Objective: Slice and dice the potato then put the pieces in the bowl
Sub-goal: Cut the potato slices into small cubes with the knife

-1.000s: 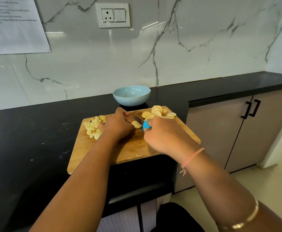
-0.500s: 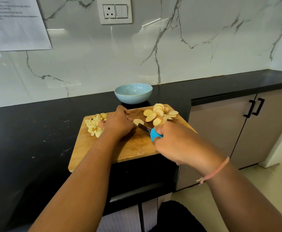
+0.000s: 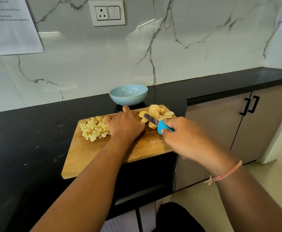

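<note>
The cutting board (image 3: pixel 90 153) is bare wood, matt, with visible grain and light scoring. The desk (image 3: pixel 28 131) is a black, stone-like slab, glossy, with pale dusty smears. The wall (image 3: pixel 187 56) is a white marble-look panel with grey veins, polished and reflective. The bowl (image 3: pixel 128 99) has a smooth pale-blue surface with a soft sheen. The knife (image 3: pixel 155 122) has a dark metal blade and a smooth blue plastic handle. The sheet (image 3: pixel 11 30) on the wall is matt paper. The cabinet doors (image 3: pixel 212 131) are matt beige.
</note>
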Motion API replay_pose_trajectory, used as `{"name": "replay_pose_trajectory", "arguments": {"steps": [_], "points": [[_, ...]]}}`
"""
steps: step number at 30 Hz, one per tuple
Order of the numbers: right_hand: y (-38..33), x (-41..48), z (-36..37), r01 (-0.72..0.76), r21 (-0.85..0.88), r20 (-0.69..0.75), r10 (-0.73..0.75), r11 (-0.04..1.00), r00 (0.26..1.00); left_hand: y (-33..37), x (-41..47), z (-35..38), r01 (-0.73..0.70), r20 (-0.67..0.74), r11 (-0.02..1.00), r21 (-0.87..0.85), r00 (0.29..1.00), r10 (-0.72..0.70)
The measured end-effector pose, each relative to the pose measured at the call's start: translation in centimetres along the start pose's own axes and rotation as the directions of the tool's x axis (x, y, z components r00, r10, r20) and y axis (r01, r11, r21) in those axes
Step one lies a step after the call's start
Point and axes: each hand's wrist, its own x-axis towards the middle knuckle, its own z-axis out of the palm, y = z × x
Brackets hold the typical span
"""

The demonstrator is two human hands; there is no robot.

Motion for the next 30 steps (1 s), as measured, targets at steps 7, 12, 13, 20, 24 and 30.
{"name": "replay_pose_trajectory", "arguments": {"steps": [7,12,13,20,24,30], "points": [[-0.3,0.5,0.8,-0.002,-0.021,0.010,0.002,1.000,1.000,-2.1,0.9,-0.4,-0.046,0.120,0.983,-0.175,0.990,0.068],[-1.1,1.3,1.8,0.027,-0.056,0.037,-0.025,0.998,0.999,-3.1,1.1,-0.9,-0.043,0.190,0.965,-0.257,0.977,0.094],[-1.3,1.5,1.9,0.031,-0.070,0.043,-0.028,0.997,0.999,-3.0,1.0,-1.0,-0.048,0.190,0.971,-0.235,0.977,0.094],[-2.6,2.9,2.6,0.033,-0.175,0.060,-0.023,0.984,0.998,-2.5,0.8,-1.2,-0.020,0.178,0.981,-0.194,0.983,0.055],[-3.0,2.9,3.5,0.017,-0.192,0.090,0.001,0.981,0.996,-2.3,0.5,-1.2,0.014,0.140,0.982,-0.186,0.990,0.013],[-2.7,0.9,3.5,0.028,-0.193,0.111,-0.007,0.981,0.994,-1.8,0.1,-1.0,0.033,0.101,0.984,-0.173,0.995,-0.015]]}}
